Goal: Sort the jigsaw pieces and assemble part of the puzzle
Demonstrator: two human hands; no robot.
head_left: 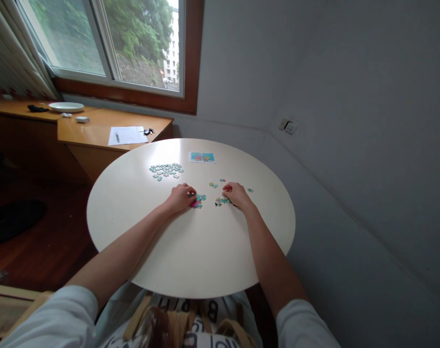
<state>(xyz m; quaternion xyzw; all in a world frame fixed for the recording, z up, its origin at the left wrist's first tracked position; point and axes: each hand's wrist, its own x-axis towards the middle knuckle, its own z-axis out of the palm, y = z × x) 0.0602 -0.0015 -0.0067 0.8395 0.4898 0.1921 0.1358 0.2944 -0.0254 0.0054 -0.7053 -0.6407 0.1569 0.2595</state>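
On a round white table, my left hand [181, 197] rests with curled fingers at the left edge of a small joined section of jigsaw puzzle [198, 201], teal with a pink patch. Its fingertips touch that section and partly cover it. Across a narrow gap, my right hand [236, 195] is closed, thumb and fingers together, over a second group of jigsaw pieces [220, 201]. Whatever lies between its fingertips is too small to make out. Just beyond are a few yellow-green pieces [213, 184] and a small pink-and-blue piece [223, 180].
Many loose teal pieces [166, 170] lie spread at the table's far left. A picture card [201, 157] sits near the back edge, and a single piece [250, 190] lies right of my right hand. Behind stands a wooden desk [96, 129] with paper [127, 135] and keys [148, 131].
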